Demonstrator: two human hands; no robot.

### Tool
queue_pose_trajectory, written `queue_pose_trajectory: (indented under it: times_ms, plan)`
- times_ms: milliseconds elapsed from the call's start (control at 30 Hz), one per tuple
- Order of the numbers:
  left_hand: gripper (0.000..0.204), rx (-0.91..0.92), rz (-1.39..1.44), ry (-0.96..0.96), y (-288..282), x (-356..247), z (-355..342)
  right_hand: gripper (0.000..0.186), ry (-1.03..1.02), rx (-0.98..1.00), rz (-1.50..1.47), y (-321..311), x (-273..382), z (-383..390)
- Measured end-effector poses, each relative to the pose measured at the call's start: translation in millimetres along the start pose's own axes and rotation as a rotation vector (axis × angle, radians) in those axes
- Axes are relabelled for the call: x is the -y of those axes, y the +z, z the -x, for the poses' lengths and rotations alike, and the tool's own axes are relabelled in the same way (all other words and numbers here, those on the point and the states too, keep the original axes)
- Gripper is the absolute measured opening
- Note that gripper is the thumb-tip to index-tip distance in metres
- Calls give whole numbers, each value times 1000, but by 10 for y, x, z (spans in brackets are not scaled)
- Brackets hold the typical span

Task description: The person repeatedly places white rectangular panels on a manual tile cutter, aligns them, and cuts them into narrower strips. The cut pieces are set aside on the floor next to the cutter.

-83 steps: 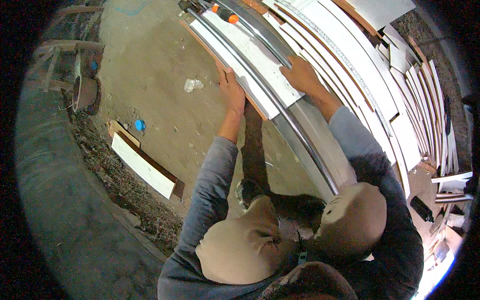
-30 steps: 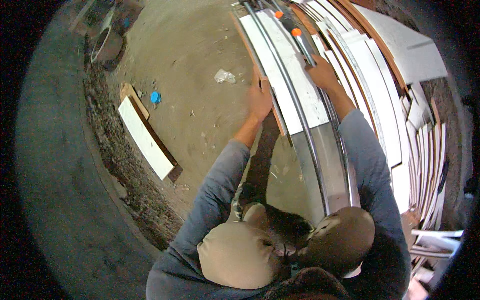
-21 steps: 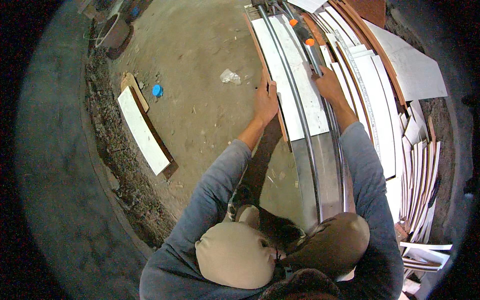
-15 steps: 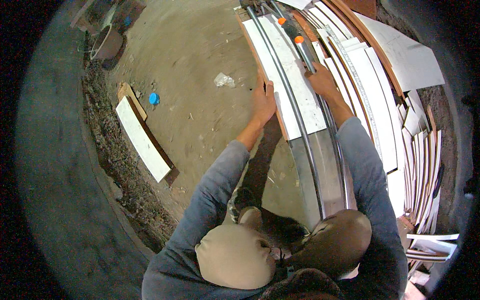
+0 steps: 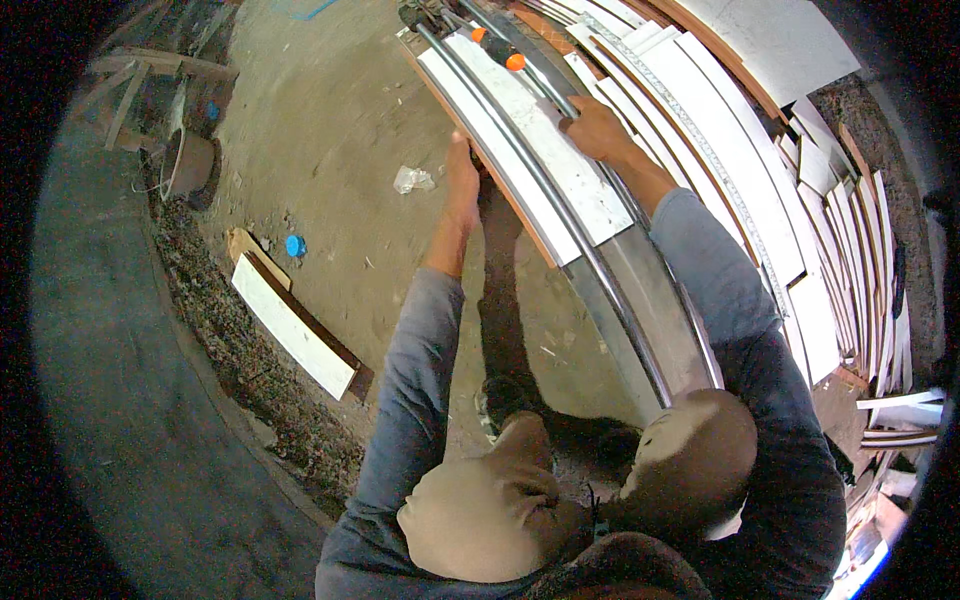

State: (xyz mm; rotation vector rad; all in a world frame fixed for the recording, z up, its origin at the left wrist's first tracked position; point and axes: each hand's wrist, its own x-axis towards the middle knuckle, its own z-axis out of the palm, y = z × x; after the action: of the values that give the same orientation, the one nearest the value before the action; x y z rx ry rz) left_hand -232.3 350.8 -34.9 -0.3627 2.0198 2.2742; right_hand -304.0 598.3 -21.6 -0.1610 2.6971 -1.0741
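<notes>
A white tile (image 5: pixel 580 180) with a brown edge lies on a long manual tile cutter (image 5: pixel 650 280), beneath its two steel rails. My left hand (image 5: pixel 460 190) is at the tile's left edge, its fingers partly hidden against and under that side. Across from it, my right hand (image 5: pixel 605 135) closes around a metal bar on the cutter's right side. Just beyond my right hand sits a black piece with orange ends (image 5: pixel 498 48) on the cutter. The cutter's near end reaches my knees, its grey base bare there.
Stacked white boards or tiles (image 5: pixel 700 140) run along the right, with narrow offcuts (image 5: pixel 850 270) beside them. On the dirt floor at left lie a white strip (image 5: pixel 295 325), a blue cap-like object (image 5: pixel 295 246) and crumpled plastic (image 5: pixel 412 180). A bucket (image 5: pixel 190 165) stands farther off.
My view has shifted, so the cutter and tile appear farther left and more slanted. My left hand has slid farther away along the tile's edge. My right hand keeps its hold on the bar.
</notes>
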Motion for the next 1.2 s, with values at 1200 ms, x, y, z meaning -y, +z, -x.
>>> queue_pose_trajectory:
  times_ms: [1200]
  plan:
    - [71,92,-115,-145,-350,-16,-653,69,-201,99,-88,162,-191,-437]
